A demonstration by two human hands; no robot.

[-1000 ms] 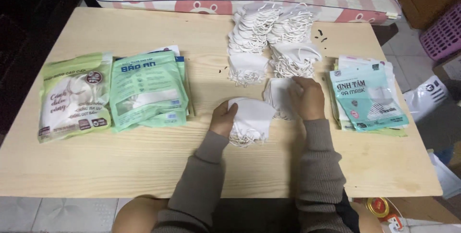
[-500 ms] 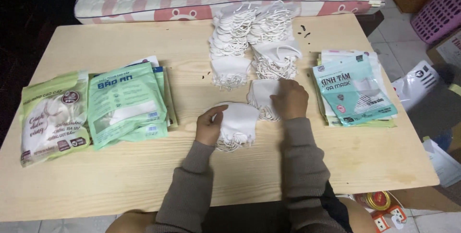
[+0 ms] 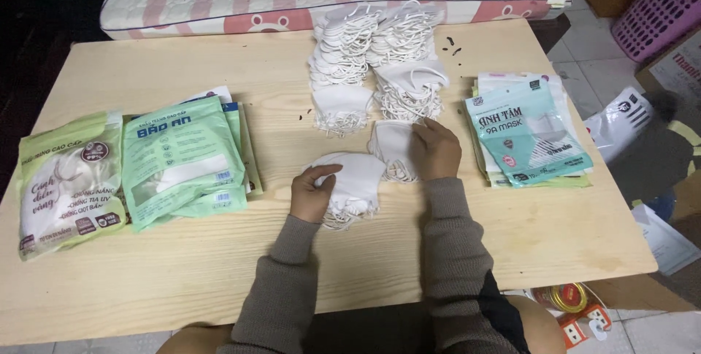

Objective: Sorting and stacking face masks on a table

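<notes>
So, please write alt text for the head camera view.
A person's left hand and right hand rest on small piles of white face masks on a wooden table, between taller mask stacks and green packets.

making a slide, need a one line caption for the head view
Left hand on a small pile of white masks, right hand on another mask, wooden table.

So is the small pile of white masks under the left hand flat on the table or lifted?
Flat: the mask pile rests on the table, left hand on top.
</notes>
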